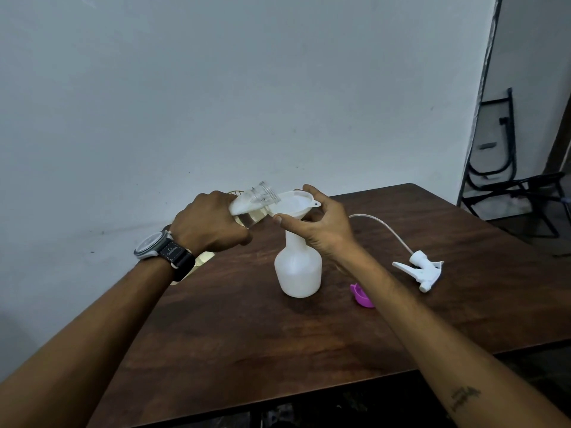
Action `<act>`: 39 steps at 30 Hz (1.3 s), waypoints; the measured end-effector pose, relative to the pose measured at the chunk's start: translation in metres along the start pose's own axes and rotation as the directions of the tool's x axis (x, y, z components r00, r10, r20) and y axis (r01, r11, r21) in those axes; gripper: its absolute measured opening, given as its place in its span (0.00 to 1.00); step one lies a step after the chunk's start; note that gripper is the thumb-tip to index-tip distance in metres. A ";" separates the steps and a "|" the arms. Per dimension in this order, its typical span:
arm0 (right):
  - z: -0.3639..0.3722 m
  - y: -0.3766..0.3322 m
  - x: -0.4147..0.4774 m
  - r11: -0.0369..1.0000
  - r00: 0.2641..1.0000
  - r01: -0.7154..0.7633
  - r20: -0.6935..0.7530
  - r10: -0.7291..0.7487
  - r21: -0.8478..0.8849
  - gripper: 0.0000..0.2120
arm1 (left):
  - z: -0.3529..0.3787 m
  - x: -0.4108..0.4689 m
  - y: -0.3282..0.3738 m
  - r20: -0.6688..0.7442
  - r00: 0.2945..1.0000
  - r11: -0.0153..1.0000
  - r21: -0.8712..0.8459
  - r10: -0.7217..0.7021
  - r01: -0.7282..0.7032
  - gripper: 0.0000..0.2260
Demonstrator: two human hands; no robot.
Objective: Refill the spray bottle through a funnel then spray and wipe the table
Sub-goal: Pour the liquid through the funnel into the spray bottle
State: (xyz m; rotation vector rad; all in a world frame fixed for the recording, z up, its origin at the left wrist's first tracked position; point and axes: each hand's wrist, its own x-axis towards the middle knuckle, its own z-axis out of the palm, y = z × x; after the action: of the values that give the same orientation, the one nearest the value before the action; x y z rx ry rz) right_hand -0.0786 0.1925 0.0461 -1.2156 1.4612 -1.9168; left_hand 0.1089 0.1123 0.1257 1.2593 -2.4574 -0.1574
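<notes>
A white spray bottle [298,270] stands upright near the middle of the brown table [278,344], its top off. A white funnel [293,205] sits in its neck. My right hand [318,223] holds the funnel's rim between thumb and fingers. My left hand [210,227] grips a clear bottle [253,205] tilted sideways, its open threaded mouth over the funnel, with clear liquid low inside it. The white trigger sprayer head [421,268] lies on the table to the right, its clear tube curving back toward the bottle.
A purple cap [361,296] lies just right of the spray bottle, partly behind my right forearm. A pale object [200,261] lies at the table's left edge under my left wrist. A grey wall stands close behind; a folded black chair [500,143] stands at far right.
</notes>
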 end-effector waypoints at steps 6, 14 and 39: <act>0.000 0.001 0.001 1.000 1.000 0.009 0.002 -0.009 0.014 0.35 | -0.002 -0.001 0.002 0.021 1.000 1.000 -0.027 -0.015 0.016 0.14; -0.001 0.000 0.000 1.000 1.000 0.012 0.008 -0.012 0.017 0.31 | -0.004 -0.003 0.004 0.029 0.999 0.999 -0.023 -0.025 0.026 0.16; -0.004 -0.002 -0.005 0.999 0.999 0.028 0.028 -0.029 0.021 0.23 | -0.007 -0.004 0.008 0.038 0.999 0.999 -0.008 -0.033 0.033 0.15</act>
State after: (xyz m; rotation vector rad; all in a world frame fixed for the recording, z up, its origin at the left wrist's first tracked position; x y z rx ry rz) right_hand -0.0795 0.1992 0.0460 -1.2560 1.4136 -1.9201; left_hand 0.1076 0.1214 0.1333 1.3055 -2.4654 -0.2026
